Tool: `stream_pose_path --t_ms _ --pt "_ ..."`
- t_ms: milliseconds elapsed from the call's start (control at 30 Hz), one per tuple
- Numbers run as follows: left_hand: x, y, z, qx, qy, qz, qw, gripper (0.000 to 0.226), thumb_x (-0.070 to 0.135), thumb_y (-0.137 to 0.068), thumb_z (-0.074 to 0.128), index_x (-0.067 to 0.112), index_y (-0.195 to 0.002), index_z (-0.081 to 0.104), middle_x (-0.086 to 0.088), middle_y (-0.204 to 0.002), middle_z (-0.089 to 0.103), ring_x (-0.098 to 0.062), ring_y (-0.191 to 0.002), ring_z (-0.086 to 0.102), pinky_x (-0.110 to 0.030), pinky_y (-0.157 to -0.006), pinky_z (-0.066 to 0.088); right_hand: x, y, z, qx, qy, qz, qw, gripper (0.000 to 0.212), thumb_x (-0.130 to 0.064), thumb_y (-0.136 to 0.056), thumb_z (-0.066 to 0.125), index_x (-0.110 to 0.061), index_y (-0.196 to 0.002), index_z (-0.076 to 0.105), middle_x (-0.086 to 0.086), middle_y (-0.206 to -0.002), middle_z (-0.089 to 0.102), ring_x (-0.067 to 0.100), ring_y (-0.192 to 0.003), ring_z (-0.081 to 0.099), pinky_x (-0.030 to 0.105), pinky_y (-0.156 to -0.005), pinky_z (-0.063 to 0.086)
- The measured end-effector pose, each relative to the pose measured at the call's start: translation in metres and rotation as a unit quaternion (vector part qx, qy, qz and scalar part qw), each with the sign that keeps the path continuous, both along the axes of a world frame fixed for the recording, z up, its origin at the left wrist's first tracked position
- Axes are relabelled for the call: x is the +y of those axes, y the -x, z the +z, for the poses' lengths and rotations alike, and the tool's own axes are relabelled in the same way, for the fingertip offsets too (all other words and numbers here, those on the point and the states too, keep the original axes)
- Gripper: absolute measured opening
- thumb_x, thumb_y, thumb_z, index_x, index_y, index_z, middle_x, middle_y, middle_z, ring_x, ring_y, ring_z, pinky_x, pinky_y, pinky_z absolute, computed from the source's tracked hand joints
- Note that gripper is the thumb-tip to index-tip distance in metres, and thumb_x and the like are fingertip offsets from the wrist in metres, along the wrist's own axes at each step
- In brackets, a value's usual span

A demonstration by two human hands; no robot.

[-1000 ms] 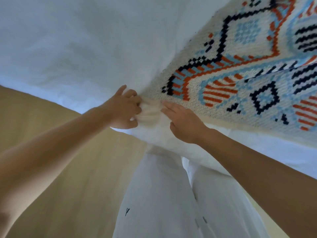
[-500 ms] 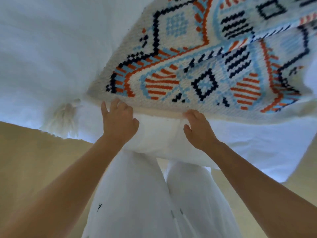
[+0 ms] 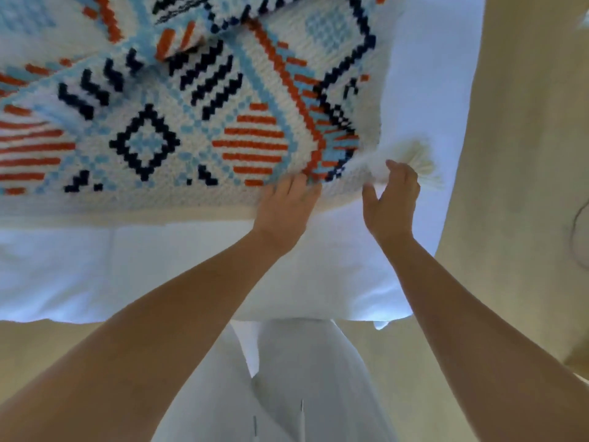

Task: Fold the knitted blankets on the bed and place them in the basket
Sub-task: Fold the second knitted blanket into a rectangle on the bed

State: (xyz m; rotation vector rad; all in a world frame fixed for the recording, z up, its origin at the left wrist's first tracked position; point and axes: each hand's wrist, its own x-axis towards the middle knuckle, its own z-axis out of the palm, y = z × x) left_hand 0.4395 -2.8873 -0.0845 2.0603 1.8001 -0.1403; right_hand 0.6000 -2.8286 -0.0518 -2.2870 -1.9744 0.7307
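My left hand (image 3: pixel 287 202) lies flat and released on the blanket's (image 3: pixel 178 122) near edge, pinning it to the bed (image 3: pixel 424 106) so it won't slide. Just beside it, my right hand (image 3: pixel 393 196) curls around the tassel (image 3: pixel 414 157) at the corner, seemingly pinching it, ready to lift for a fold. No basket shows.

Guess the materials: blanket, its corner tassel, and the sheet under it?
Blanket: chunky knitted yarn, matte, probably wool or acrylic; the blocky stitches show as pixel-like steps in the orange, blue and navy pattern. Tassel: a bundle of loose cream yarn strands, fanned out by the right hand. Sheet: smooth white woven fabric, likely cotton; no visible texture, soft creases.
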Motion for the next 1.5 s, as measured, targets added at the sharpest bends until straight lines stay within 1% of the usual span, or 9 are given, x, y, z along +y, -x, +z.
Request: stream_pose_path --t_ms 133,267,367,467,533,767,1200,1433,1500 --pt "0.021 -0.014 -0.003 0.035 0.046 0.034 0.998 0.033 0.02 -0.095 0.045 0.017 -0.128 0.044 -0.01 -0.127 0.046 -0.028 -0.117 0.043 -0.042 -0.091 0.04 0.031 -0.02 -0.02 -0.091 0.085 0.125 0.984 0.064 -0.045 -0.092 0.049 -0.005 -0.139 0.034 0.014 -0.145 0.036 0.029 -0.139 0.024 0.049 -0.115 0.016" --pt "0.01 -0.026 0.012 -0.013 0.024 0.045 0.999 0.028 0.019 -0.096 0.04 0.011 -0.121 0.049 -0.009 -0.119 0.052 -0.026 -0.105 0.05 -0.037 -0.076 0.045 0.023 -0.016 -0.025 -0.162 0.079 0.292 0.939 0.043 -0.041 -0.095 0.043 -0.007 -0.121 0.048 0.009 -0.107 0.061 0.029 -0.108 0.056 0.049 -0.114 0.011" --pt "-0.022 -0.036 0.018 -0.048 0.015 0.03 0.998 0.024 0.015 -0.093 0.047 0.007 -0.114 0.055 -0.011 -0.111 0.055 -0.026 -0.099 0.051 -0.033 -0.07 0.046 -0.004 -0.038 -0.024 -0.092 0.106 0.263 0.954 0.019 -0.021 -0.097 0.038 -0.004 -0.104 0.043 0.001 -0.064 0.05 0.028 -0.064 0.055 0.035 -0.072 0.041" --pt "-0.054 -0.051 0.016 -0.06 -0.008 -0.032 0.998 0.018 0.011 -0.075 0.07 0.008 -0.092 0.065 -0.008 -0.086 0.062 -0.024 -0.075 0.057 -0.027 -0.053 0.045 -0.042 -0.074 -0.017 -0.046 0.108 0.182 0.976 0.014 -0.021 -0.096 0.037 -0.009 -0.089 0.033 -0.002 -0.056 0.038 0.022 -0.049 0.04 0.029 -0.046 0.026" --pt "-0.074 -0.069 0.015 -0.069 -0.011 -0.077 0.995 0.02 0.011 -0.074 0.07 0.011 -0.093 0.066 -0.005 -0.086 0.061 -0.021 -0.075 0.057 -0.026 -0.052 0.045 -0.075 -0.099 -0.013 -0.05 0.109 0.141 0.983 0.016 -0.021 -0.096 0.037 -0.009 -0.087 0.032 -0.002 -0.055 0.038 0.024 -0.051 0.041 0.03 -0.047 0.028" --pt "-0.126 -0.121 -0.002 0.016 0.041 -0.046 0.998 0.042 0.007 -0.089 0.039 0.01 -0.132 0.039 -0.012 -0.133 0.042 -0.03 -0.127 0.035 -0.042 -0.11 0.027 -0.152 -0.136 -0.033 -0.037 0.146 0.033 0.988 0.023 -0.029 -0.1 0.034 -0.01 -0.089 0.033 -0.001 -0.063 0.043 0.028 -0.065 0.048 0.034 -0.062 0.038" --pt "-0.137 -0.145 0.014 -0.006 0.04 -0.01 0.999 0.041 -0.002 -0.089 0.041 0.007 -0.129 0.045 -0.012 -0.126 0.051 -0.03 -0.115 0.047 -0.035 -0.094 0.042 -0.155 -0.16 -0.022 -0.008 0.084 -0.009 0.996 0.017 -0.018 -0.1 0.035 -0.009 -0.086 0.038 0.003 -0.076 0.046 0.023 -0.071 0.045 0.033 -0.063 0.033" --pt "-0.162 -0.174 -0.005 -0.024 0.025 0.109 0.993 0.028 0.003 -0.059 0.069 0.009 -0.086 0.067 -0.005 -0.081 0.064 -0.025 -0.073 0.059 -0.032 -0.065 0.048 -0.152 -0.161 -0.042 -0.07 0.189 0.179 0.963 0.029 -0.024 -0.096 0.042 -0.001 -0.114 0.044 0.016 -0.11 0.054 0.034 -0.102 0.052 0.043 -0.082 0.042" --pt "-0.152 -0.194 -0.003 -0.059 0.037 0.168 0.983 0.032 0.005 -0.07 0.06 0.009 -0.101 0.065 -0.007 -0.098 0.063 -0.026 -0.089 0.057 -0.035 -0.073 0.044 -0.135 -0.164 -0.044 -0.011 0.201 0.145 0.969 0.028 -0.026 -0.096 0.043 -0.001 -0.109 0.045 0.015 -0.102 0.054 0.031 -0.093 0.053 0.04 -0.075 0.044"
